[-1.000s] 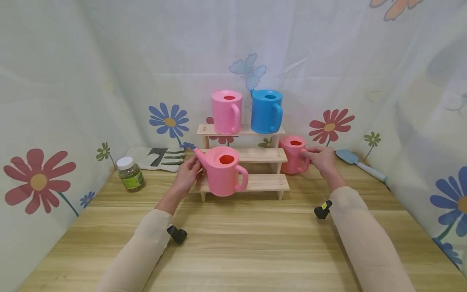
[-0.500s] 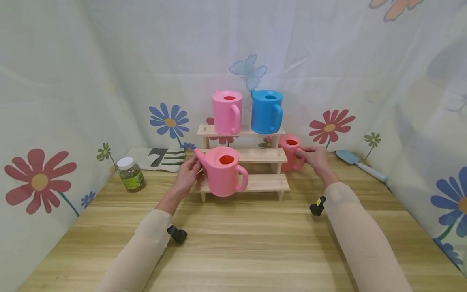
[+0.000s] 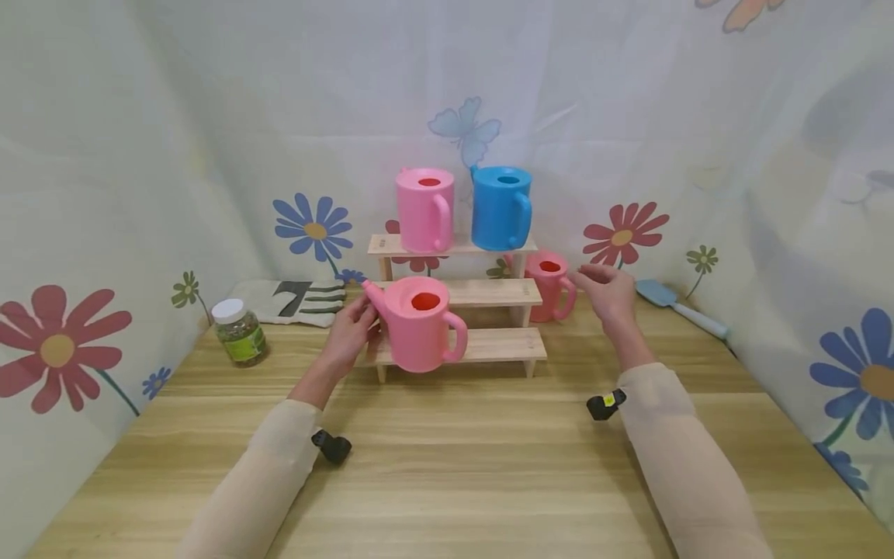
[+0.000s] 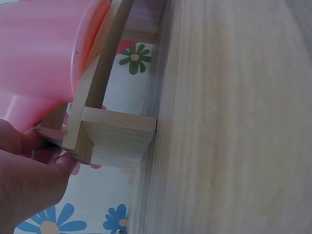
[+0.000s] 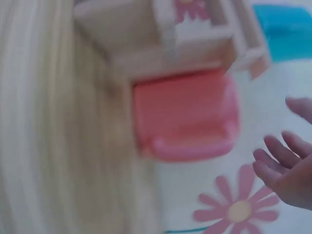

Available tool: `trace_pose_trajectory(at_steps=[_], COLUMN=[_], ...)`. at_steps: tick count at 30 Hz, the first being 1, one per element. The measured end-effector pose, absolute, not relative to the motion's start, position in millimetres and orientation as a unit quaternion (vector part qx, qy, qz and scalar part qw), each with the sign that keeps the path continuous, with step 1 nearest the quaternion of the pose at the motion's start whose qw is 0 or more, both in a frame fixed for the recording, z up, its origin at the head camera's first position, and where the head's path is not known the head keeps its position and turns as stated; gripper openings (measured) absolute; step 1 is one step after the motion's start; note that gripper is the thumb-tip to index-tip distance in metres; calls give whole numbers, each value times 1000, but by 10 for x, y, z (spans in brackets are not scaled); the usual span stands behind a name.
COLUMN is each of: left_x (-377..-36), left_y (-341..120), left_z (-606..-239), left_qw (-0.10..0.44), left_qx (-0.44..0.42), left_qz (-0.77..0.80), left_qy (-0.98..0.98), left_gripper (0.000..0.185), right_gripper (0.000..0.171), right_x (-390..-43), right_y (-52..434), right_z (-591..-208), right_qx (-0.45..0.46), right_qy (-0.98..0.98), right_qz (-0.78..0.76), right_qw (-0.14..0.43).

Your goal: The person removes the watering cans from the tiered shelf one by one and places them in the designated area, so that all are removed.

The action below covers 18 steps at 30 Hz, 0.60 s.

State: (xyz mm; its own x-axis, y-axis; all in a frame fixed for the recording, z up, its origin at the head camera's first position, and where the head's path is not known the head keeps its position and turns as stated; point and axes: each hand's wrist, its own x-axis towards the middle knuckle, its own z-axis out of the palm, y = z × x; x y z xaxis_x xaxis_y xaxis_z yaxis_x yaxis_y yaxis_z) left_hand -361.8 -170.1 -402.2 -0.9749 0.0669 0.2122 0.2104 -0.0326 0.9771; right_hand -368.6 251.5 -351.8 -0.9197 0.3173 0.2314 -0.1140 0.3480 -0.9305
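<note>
My left hand (image 3: 349, 339) holds the left end of the lowest board of a three-step wooden stand (image 3: 499, 345), thumb and fingers at the board's end in the left wrist view. A pink watering can (image 3: 417, 330) sits on that step, its spout over my fingers. My right hand (image 3: 606, 296) is beside a second, redder pink watering can (image 3: 546, 289), apart from its handle, fingers loosely spread in the right wrist view. That can stands on the table against the stand's right side, partly hidden by it.
A light pink watering can (image 3: 422, 217) and a blue watering can (image 3: 497, 213) stand on the top step. At left are a white-lidded jar (image 3: 240, 338) and a work glove (image 3: 289, 301). A light blue trowel (image 3: 680, 307) lies at right. Printed cloth walls surround the wooden table (image 3: 447, 458).
My right hand has moved the redder watering can left, closer to the stand, and let go of its handle. The left hand keeps its place. The head view has shifted slightly.
</note>
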Motion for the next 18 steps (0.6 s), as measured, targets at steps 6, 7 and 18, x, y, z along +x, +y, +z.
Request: trace_pose_trajectory(at_steps=[6,7,18], left_x=[-3601,-3602,-3615], left_y=[-1702,-1702,-1720], left_z=[-4031,-4032,-4013], left_qw=[41,42,46], left_qx=[-93,-94,-103], left_qz=[-710,-711,-718], left_qy=[-696,-695,-686], left_gripper=[43,42,42], right_gripper=[57,54,42], right_x=[-3366,-3317,-2932], right_y=[2211,2142,1386], right_z=[-3231,-3196,-3263], right_qx=[14,36,190], right_qy=[-791,-788,-775], right_qz=[578,582,588], right_qw=[202,199,131])
